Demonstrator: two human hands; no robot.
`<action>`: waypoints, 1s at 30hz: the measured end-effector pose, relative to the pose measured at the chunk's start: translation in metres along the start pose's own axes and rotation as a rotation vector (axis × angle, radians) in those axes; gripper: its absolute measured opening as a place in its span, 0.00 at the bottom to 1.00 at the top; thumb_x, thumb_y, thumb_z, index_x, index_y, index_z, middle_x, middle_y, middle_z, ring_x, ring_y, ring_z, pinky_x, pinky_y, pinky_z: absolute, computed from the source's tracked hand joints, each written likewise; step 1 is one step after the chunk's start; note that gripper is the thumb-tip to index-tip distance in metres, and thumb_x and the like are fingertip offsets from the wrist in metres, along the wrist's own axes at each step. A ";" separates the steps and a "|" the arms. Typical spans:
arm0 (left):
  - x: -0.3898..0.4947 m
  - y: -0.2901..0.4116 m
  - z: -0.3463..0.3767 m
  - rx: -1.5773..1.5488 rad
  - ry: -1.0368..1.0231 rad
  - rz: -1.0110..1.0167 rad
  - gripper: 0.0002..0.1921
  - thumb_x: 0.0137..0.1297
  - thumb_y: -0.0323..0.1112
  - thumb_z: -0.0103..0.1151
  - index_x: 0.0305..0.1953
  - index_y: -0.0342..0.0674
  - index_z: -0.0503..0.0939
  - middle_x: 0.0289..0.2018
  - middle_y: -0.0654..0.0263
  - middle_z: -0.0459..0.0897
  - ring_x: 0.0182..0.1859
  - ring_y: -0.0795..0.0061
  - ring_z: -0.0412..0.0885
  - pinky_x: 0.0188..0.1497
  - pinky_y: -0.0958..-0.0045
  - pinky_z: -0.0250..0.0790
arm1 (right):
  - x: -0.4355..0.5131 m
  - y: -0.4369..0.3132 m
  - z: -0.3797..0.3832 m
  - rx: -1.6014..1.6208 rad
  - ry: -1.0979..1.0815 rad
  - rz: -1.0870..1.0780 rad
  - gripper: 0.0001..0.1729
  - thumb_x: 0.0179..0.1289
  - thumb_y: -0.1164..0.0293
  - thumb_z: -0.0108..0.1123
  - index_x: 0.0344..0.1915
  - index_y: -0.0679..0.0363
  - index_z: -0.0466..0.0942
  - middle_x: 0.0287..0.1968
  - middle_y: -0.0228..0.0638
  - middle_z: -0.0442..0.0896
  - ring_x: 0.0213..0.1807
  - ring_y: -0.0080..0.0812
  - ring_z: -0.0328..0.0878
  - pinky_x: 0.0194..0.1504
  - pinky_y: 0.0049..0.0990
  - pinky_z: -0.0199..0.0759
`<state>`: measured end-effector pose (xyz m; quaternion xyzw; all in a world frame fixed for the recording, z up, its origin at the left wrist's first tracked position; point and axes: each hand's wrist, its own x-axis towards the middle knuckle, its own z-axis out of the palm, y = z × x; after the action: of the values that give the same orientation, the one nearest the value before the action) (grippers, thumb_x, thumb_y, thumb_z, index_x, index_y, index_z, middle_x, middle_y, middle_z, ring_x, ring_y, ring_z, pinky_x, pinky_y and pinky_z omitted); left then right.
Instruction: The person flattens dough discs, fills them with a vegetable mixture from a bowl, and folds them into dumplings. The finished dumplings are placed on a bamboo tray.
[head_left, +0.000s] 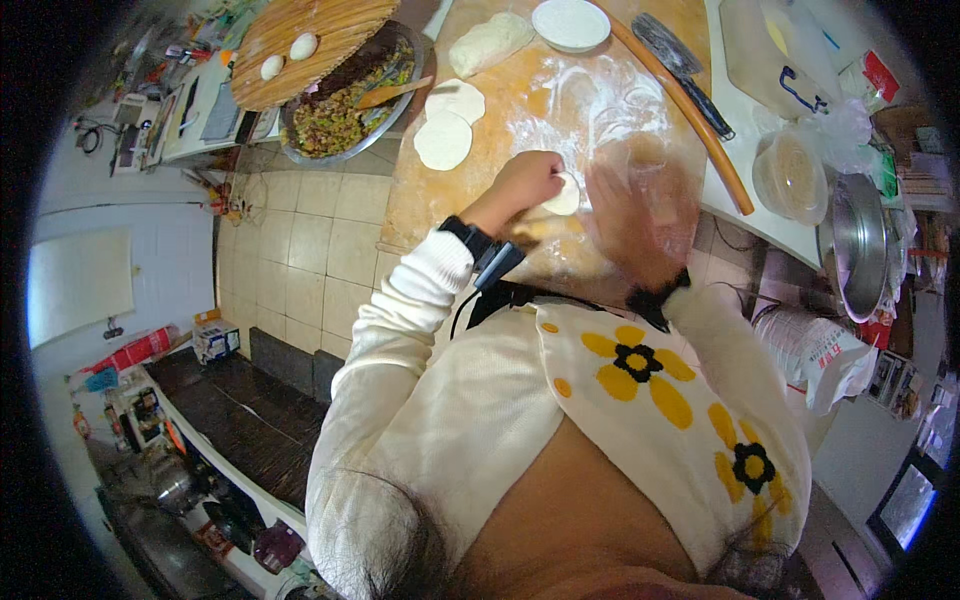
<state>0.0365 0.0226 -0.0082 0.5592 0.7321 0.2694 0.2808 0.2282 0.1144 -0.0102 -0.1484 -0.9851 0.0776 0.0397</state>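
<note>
My left hand (529, 180) pinches the edge of a small flat dough round (562, 196) on the floured wooden board (420, 202). My right hand (634, 202) is blurred by motion just to the right of that round; whether it holds anything cannot be told. A thin rolling pin (551, 226), partly blurred, seems to lie below the dough round, between the hands. Two rolled-out wrappers (442, 141) overlap at the board's left side. Beyond them rests a thick log of dough (491, 45), next to a white bowl of flour (571, 25).
At the left, a metal basin of chopped filling (326, 131) holds a wooden spatula (394, 93); a round slatted tray (300, 82) with two filled dough pieces overlaps it. A cleaver (679, 67) and a long wooden rod (675, 97) lie right, near a plastic tub (791, 176) and steel pot (862, 247).
</note>
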 end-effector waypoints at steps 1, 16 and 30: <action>-0.009 -0.001 -0.002 -0.004 0.020 -0.067 0.11 0.54 0.37 0.59 0.35 0.38 0.79 0.30 0.52 0.82 0.35 0.51 0.81 0.37 0.61 0.72 | -0.002 -0.001 0.000 0.016 0.091 -0.039 0.38 0.57 0.57 0.62 0.63 0.67 0.65 0.66 0.48 0.66 0.69 0.43 0.59 0.65 0.50 0.54; -0.031 -0.014 -0.009 -0.001 -0.071 -0.084 0.12 0.59 0.41 0.57 0.32 0.38 0.79 0.26 0.54 0.81 0.31 0.57 0.81 0.34 0.63 0.71 | -0.003 -0.007 0.008 -0.022 -0.011 -0.028 0.33 0.62 0.60 0.58 0.61 0.68 0.66 0.63 0.48 0.68 0.66 0.48 0.62 0.66 0.43 0.54; -0.030 -0.001 -0.006 0.176 -0.118 -0.035 0.13 0.57 0.42 0.59 0.36 0.39 0.81 0.30 0.48 0.81 0.35 0.46 0.79 0.38 0.57 0.72 | 0.023 -0.011 0.005 -0.054 0.269 -0.057 0.34 0.61 0.55 0.57 0.59 0.68 0.69 0.62 0.50 0.69 0.66 0.47 0.63 0.65 0.48 0.54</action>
<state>0.0381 -0.0077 -0.0014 0.5837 0.7448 0.1654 0.2779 0.2031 0.1101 -0.0123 -0.1304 -0.9764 0.0295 0.1698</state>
